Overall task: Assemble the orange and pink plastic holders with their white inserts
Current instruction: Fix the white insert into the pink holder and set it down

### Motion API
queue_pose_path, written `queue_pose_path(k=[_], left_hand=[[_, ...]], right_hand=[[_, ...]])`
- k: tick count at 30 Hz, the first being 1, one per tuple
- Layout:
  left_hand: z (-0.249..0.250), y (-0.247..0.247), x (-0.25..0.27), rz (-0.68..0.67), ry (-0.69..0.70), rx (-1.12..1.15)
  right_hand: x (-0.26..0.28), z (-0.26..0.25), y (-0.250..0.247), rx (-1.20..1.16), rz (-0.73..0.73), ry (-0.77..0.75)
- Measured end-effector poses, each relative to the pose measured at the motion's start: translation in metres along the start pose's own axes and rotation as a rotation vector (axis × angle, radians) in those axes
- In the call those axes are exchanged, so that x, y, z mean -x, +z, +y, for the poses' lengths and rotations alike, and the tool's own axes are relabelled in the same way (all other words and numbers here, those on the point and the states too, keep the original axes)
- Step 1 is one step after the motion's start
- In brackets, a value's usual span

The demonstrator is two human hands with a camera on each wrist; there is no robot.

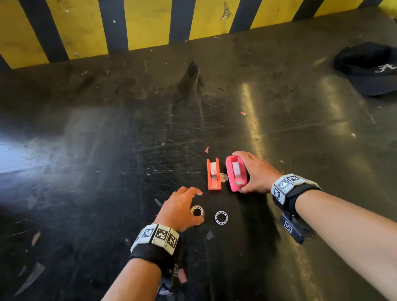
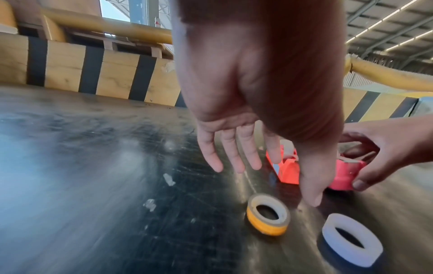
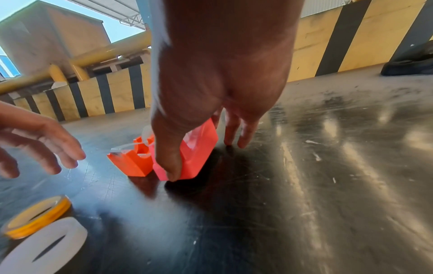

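The orange holder (image 1: pixel 213 174) and the pink holder (image 1: pixel 236 173) stand side by side on the dark table (image 1: pixel 120 158), each with a white insert showing in its slot. My right hand (image 1: pixel 244 172) grips the pink holder (image 3: pixel 199 152), thumb on its near end and fingers over the far end. My left hand (image 1: pixel 193 203) hovers with straight fingers just above a yellow-sided ring (image 2: pixel 267 214) and holds nothing. A loose white ring (image 1: pixel 221 217) lies flat to the right of it. The orange holder (image 3: pixel 131 163) is untouched.
A black cap (image 1: pixel 371 68) lies at the far right of the table. A yellow and black striped wall (image 1: pixel 178 10) runs along the back edge. Small scraps of tape (image 1: pixel 31 275) litter the scratched surface at the left and front.
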State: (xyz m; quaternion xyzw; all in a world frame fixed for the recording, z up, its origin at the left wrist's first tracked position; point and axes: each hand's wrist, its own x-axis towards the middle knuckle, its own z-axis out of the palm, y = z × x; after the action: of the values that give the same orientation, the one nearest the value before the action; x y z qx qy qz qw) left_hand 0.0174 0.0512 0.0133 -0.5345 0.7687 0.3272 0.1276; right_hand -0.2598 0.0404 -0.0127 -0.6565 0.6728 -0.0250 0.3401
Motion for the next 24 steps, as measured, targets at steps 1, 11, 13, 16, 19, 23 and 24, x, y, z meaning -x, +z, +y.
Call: queue_pose_path(k=[1, 11, 13, 16, 19, 23, 24], left_hand=[[-0.004, 0.004, -0.001, -0.004, -0.001, 0.000], [-0.012, 0.020, -0.009, -0.008, 0.002, -0.032], [-0.012, 0.021, -0.009, 0.007, 0.012, -0.042], [-0.012, 0.025, -0.009, 0.051, 0.022, -0.041], [-0.013, 0.029, -0.007, 0.070, 0.020, -0.030], [-0.014, 0.036, -0.003, 0.086, 0.008, -0.012], [-0.015, 0.037, -0.002, 0.090, 0.005, -0.006]], right_hand=[[-0.002, 0.000, 0.003, 0.007, 0.011, 0.008], [0.012, -0.020, 0.016, 0.165, 0.116, 0.029], [0.023, -0.032, 0.019, 0.237, 0.256, -0.168], [0.032, -0.046, 0.030, 0.207, 0.170, -0.447], [0.038, -0.055, 0.044, 0.225, -0.153, -0.462], [0.041, -0.055, 0.059, 0.270, -0.295, -0.382], [0.041, -0.054, 0.061, 0.271, -0.305, -0.368]])
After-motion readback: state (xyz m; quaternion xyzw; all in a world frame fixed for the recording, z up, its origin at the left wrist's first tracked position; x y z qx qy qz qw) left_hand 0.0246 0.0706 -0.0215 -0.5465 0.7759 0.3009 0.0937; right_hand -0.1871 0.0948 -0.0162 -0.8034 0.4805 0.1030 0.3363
